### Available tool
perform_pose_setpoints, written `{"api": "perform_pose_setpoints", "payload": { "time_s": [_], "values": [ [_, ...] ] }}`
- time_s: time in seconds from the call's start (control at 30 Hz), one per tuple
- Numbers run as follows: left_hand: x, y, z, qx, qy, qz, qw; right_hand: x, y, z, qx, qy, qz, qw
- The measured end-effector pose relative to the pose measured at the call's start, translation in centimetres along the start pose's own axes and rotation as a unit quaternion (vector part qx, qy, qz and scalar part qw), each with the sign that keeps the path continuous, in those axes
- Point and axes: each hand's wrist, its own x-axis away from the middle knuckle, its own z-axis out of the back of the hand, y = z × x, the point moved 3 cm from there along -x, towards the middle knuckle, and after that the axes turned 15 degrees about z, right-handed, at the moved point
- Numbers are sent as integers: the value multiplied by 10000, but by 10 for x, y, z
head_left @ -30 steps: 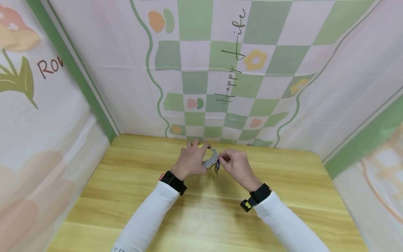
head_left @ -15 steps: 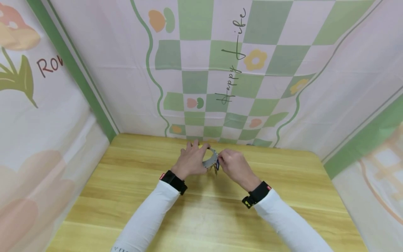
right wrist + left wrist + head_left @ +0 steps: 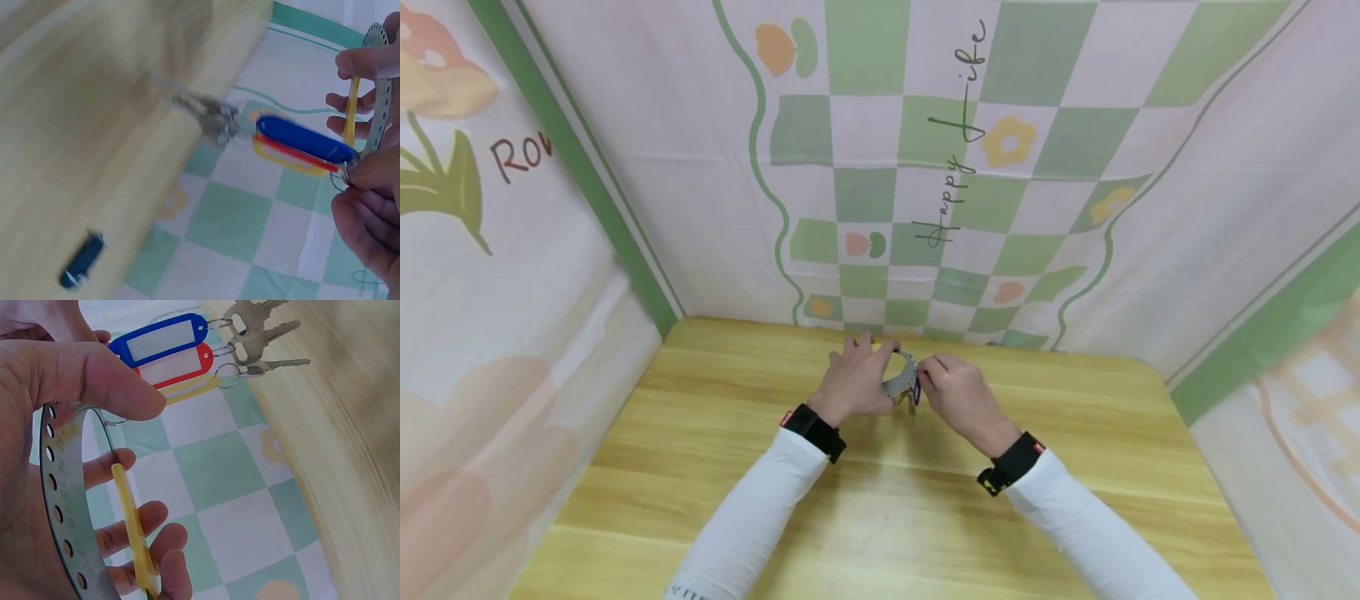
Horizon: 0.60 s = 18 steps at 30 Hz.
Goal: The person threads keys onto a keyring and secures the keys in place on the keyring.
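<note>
My left hand (image 3: 853, 382) grips a grey curved metal key holder (image 3: 74, 487) with a row of numbered holes and a yellow sleeve (image 3: 128, 509) along its thin wire side. At the holder's right end, my right hand (image 3: 958, 392) pinches a small wire ring (image 3: 345, 175) between thumb and finger. From there hang a blue key tag (image 3: 161, 341), a red key tag (image 3: 178, 365) and a yellow key tag (image 3: 197, 387), with silver keys (image 3: 250, 337) on their split rings. Fingertips partly hide where ring and holder meet.
Both hands work above the wooden table (image 3: 880, 517) near its back edge. A patterned cloth (image 3: 865, 192) hangs behind it. On the table lies a small dark oblong object (image 3: 83, 259), blurred in the right wrist view.
The right hand has shifted very slightly left toward the holder, its wrist turned a little. The hanging tags and keys have swung slightly. The left hand stays put.
</note>
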Motion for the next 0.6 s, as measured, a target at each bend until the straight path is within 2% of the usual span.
{"api": "perform_pose_setpoints", "payload": {
  "time_s": [0.1,0.2,0.3,0.43,0.6],
  "values": [
    [0,0,1,-11,38,46,10000,1,2,-2,-499,216,-865,9948],
    [0,0,1,-34,117,114,9999,3,4,-5,-921,420,-1759,9792],
    [0,0,2,-52,226,162,9996,4,3,-8,-1125,607,-2251,9659],
    [0,-1,0,-51,305,189,9993,4,3,-11,-1098,733,-2187,9668],
    [-1,-2,-2,-60,260,198,9994,3,6,-12,-1056,746,-1553,9794]
  ]
}}
